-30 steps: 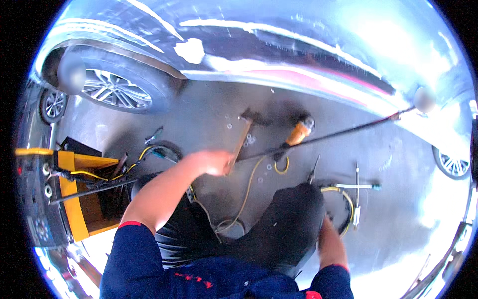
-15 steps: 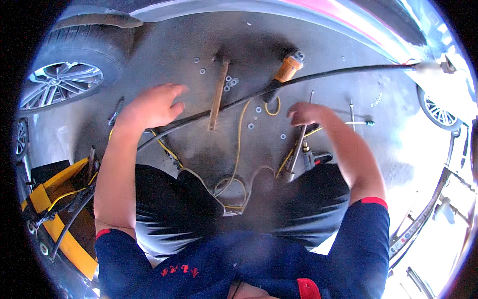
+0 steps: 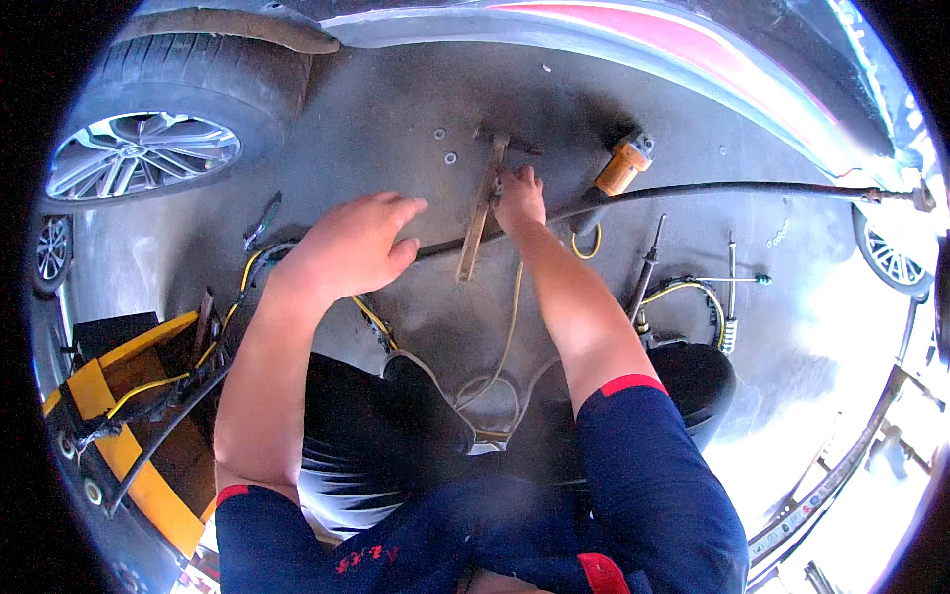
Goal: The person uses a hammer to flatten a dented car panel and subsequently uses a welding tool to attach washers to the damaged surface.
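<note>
My left hand (image 3: 358,246) hovers over the floor near a black hose (image 3: 683,192), its thumb apart from the stretched fingers, holding nothing. My right hand (image 3: 522,201) reaches down beside the hammer (image 3: 481,218), whose wooden handle lies on the floor to its left. The right fingers are curled together where small metal washers lie beside the handle; what they hold, if anything, is hidden. Two loose washers (image 3: 450,158) rest left of the hammer head. An orange and black power tool (image 3: 623,168) lies right of my right hand, partly behind the hose.
A car wheel (image 3: 143,158) stands at the far left, under a car body (image 3: 594,40) spanning the far edge. A yellow-orange metal frame (image 3: 143,455) is at my left. Metal rods (image 3: 648,257) and a yellow cord (image 3: 515,327) lie near my knees.
My right hand has moved left, from above the rods to beside the hammer handle, and its fingers cover the washers there. The view has shifted; my left hand remains raised and spread.
</note>
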`<state>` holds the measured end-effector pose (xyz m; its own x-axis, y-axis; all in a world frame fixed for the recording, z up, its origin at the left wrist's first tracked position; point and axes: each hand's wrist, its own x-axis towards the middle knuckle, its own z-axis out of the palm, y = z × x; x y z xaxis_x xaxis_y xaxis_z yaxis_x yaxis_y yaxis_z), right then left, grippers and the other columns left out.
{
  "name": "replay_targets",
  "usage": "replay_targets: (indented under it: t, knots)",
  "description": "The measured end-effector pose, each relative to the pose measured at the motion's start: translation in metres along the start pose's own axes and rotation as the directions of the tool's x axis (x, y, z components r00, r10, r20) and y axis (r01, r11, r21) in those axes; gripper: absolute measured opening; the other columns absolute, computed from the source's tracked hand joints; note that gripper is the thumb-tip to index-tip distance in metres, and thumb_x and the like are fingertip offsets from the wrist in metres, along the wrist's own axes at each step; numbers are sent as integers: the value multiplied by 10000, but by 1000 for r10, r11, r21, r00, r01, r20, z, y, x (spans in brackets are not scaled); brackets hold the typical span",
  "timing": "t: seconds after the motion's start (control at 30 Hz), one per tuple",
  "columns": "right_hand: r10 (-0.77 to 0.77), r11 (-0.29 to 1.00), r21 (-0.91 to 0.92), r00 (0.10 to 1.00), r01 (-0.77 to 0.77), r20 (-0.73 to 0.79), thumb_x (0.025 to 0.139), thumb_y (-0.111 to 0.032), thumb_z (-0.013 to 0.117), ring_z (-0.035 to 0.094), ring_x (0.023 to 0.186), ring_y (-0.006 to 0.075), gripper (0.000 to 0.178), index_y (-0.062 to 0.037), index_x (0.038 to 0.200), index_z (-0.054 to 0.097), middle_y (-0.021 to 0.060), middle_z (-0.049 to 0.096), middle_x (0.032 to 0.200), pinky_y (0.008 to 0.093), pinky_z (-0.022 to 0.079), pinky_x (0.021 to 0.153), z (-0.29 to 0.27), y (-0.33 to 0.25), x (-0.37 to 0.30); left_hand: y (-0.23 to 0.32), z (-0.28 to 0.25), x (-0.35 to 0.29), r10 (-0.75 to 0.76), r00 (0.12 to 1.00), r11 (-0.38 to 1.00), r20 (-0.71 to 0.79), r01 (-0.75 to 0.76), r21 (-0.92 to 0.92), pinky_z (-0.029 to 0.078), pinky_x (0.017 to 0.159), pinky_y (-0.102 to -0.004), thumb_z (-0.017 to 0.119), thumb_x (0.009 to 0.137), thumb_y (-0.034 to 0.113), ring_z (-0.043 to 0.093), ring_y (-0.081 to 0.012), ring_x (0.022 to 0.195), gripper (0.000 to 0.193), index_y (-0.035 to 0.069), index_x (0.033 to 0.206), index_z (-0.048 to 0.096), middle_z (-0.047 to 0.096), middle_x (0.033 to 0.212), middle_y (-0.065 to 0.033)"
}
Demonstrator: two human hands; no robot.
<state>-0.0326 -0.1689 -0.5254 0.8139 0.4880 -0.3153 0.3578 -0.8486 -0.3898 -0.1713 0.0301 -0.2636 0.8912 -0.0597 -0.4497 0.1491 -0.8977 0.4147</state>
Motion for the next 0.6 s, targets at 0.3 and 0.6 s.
replay_targets:
  t: [0.3,0.6]
  knots:
    - [255,946,180,962,-269,96,876,-125,619,619,1170,465,457,0,1313,584,268,585,1321,519,531,1013,18,-14,8,-23,10,0,-24,996,999,83,26,-21,450,1112,-470,624,963,238,555,-412,1301,482,35,1396,563,591,1389,-239]
    - [37,992,-122,996,-26,87,941,-246,542,672,1089,417,351,-15,1148,705,242,700,1136,454,553,937,6,31,20,-8,31,45,19,981,999,191,-11,-45,456,1094,-444,595,992,242,568,-389,1298,463,20,1397,558,595,1385,-240]
